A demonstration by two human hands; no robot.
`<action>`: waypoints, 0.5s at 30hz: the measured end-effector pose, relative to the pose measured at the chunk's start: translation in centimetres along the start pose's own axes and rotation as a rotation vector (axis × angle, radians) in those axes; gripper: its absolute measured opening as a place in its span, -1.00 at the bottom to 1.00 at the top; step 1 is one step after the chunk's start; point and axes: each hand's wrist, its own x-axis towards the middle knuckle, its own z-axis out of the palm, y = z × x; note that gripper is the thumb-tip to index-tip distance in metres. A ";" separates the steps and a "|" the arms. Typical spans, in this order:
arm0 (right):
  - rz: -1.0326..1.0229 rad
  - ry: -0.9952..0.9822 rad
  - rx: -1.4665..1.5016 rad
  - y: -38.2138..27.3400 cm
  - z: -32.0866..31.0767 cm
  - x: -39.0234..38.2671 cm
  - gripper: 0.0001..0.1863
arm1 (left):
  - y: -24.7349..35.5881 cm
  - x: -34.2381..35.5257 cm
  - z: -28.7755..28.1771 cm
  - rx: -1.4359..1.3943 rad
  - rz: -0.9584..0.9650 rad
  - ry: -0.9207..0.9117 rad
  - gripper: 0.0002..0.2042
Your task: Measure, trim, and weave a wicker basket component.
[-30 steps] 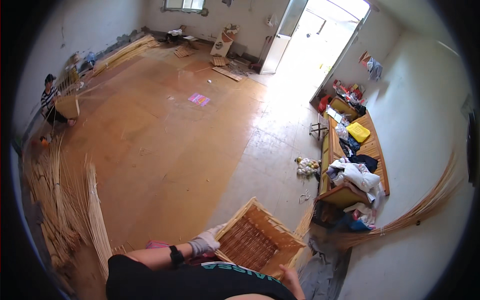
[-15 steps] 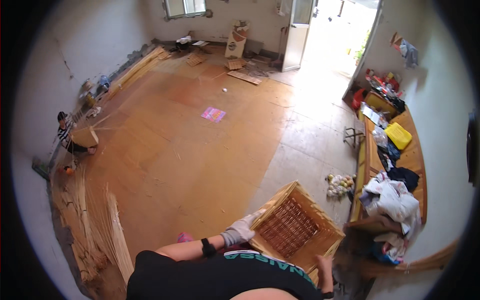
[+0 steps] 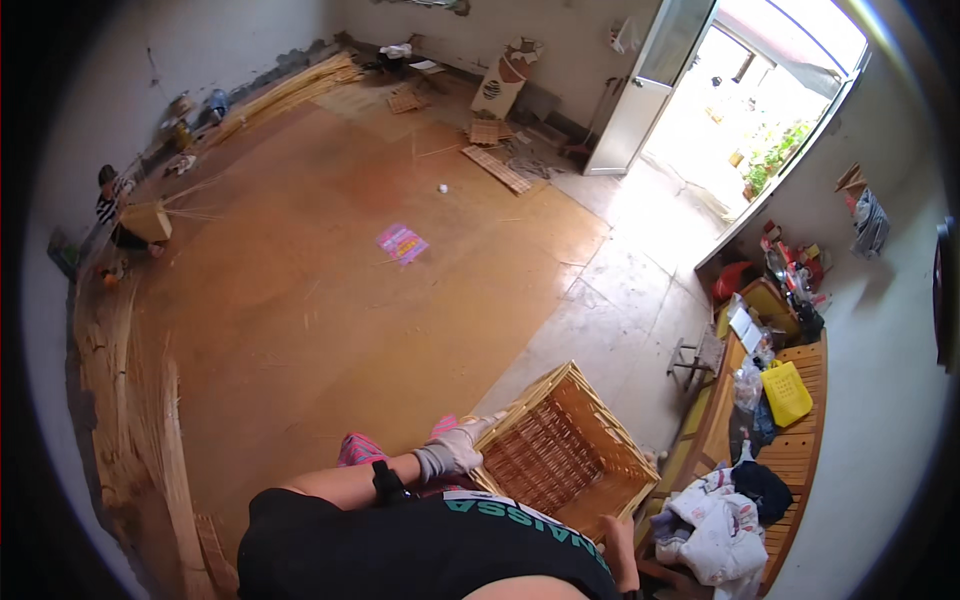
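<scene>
A square wicker basket (image 3: 540,450) tilts in front of my body, its hollow inside turned up toward me. It has woven brown walls and a pale rim. My left hand (image 3: 462,445), in a whitish glove, grips the basket's left side, with its fingertips partly out of sight behind the wall. At the near right corner my right hand (image 3: 620,550) looks bare and holds the rim. Part of that hand is hidden by the basket edge.
Pink striped shoes (image 3: 362,449) show below me. A wooden bench (image 3: 805,375) with clothes and a yellow bag (image 3: 786,393) lines the right wall, a stool (image 3: 697,357) beside it. Wood strips (image 3: 125,400) lie left, where another person (image 3: 115,205) sits. An open door (image 3: 650,90) stands ahead.
My view has turned and tilted, and the doorway looks bigger. My shoes show more now. The basket stays in both hands, shifted slightly left in view.
</scene>
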 end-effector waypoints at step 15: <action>-0.183 0.195 0.151 -19.8 -2.8 28.9 -0.49 | 10.4 41.4 -7.5 0.009 0.080 -0.144 -0.19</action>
